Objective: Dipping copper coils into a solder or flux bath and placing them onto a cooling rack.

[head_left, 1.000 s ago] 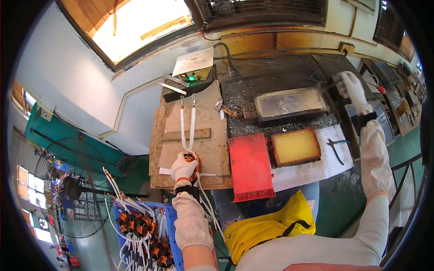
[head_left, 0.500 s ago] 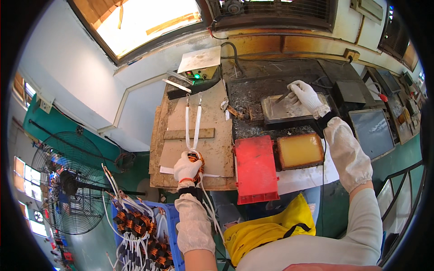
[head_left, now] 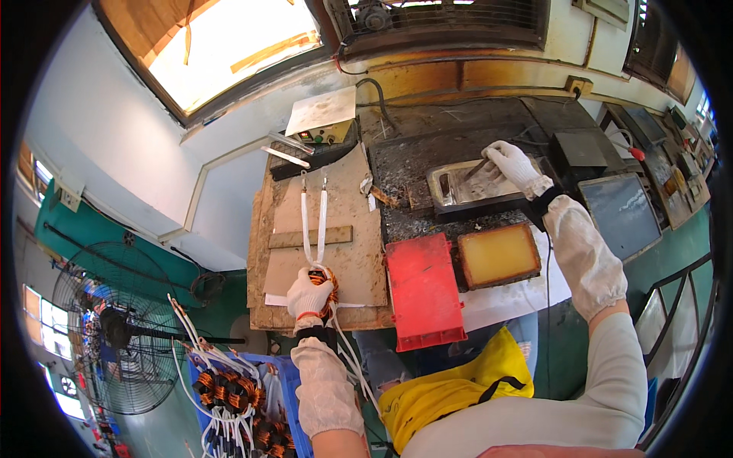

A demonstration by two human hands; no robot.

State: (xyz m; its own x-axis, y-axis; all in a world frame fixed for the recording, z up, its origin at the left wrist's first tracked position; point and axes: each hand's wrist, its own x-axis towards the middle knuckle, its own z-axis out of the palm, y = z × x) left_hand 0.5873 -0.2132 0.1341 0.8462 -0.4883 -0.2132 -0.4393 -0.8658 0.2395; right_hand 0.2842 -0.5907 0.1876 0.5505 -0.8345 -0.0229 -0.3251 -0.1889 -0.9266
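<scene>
My gloved left hand (head_left: 308, 296) is closed around a copper-wound ring coil (head_left: 331, 290) at the front of the wooden board. Two white-sleeved leads (head_left: 321, 221) run from the coil away from me, their bare tips lying at the board's far part. More white leads hang from the coil over the front edge. At the right, my gloved right hand (head_left: 511, 165) pinches a thin, flat scraper (head_left: 476, 169) over a rectangular pot (head_left: 458, 207). Silvery, molten-looking metal (head_left: 452, 188) fills the pot, shiny at its left end and dull grey nearer the hand.
A red plastic tray (head_left: 424, 290) and a yellow-filled pan (head_left: 499, 256) sit before the pot. A wooden strip (head_left: 311, 237) crosses the cardboard under the leads. Behind is a control box (head_left: 324, 133). A blue crate (head_left: 289, 378) of coils and a fan (head_left: 114, 328) stand left.
The scraper and my right hand have shifted slightly over the pot, and a wider shiny patch shows at its left end. My left hand keeps the coil; the whole view has shifted a little.
</scene>
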